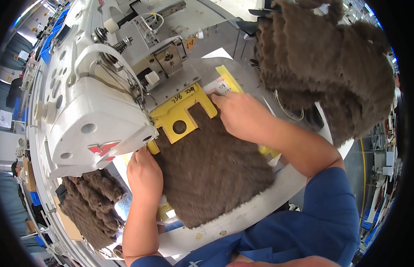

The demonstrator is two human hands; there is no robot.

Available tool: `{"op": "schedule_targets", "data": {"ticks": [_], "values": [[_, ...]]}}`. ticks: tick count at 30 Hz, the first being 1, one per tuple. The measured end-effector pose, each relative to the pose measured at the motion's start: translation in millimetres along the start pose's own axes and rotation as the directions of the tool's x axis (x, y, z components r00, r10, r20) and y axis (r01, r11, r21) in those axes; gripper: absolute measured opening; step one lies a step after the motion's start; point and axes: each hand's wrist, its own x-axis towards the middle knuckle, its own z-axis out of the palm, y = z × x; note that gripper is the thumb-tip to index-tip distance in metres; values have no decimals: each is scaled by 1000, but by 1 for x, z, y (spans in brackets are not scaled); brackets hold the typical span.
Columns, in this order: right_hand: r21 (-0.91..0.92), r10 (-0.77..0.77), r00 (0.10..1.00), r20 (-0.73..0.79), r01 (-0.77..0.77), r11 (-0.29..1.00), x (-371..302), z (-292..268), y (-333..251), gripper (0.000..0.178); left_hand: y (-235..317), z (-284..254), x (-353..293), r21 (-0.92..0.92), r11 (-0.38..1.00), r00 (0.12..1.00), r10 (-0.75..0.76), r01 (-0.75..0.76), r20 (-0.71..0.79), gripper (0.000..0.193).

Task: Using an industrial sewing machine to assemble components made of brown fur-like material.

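Note:
A brown fur fabric piece (216,173) lies flat, pile up, on the white sewing machine's bed. Its upper edge sits under a yellow template plate (171,114) with a round hole and a square notch. My left hand (144,175) is closed at the fabric's upper left corner, beside the machine head (100,124); its fingertips are partly hidden. At the upper right corner, my right hand (242,116) is closed on the fabric, next to the template's right arm. The needle area is mostly hidden behind the machine head.
A large heap of brown fur pieces (322,66) rises at the far right. More brown fur (91,204) lies at the lower left, below the machine head. Yellow strips (229,78) border the metal bed. A clear shield (211,27) stands behind the clamp.

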Motion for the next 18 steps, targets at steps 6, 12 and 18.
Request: {"op": "schedule_targets", "data": {"ticks": [6, 12, 18], "values": [[33, -44, 997, -65, 46, 998, 3, 0, -1, 17, 1, 0, 2, -4, 1000, 999, 30, -30, -34, 17], [3, 28, 999, -27, -27, 1000, 4, 6, 2, 37, -7, 6, 0, 22, 997, 997, 70, -71, 6, 5], [13, -23, 996, -83, 25, 1000, 4, 0, -8, 39, -13, 11, -1, -66, 997, 999, 36, -37, -15, 10]]}}
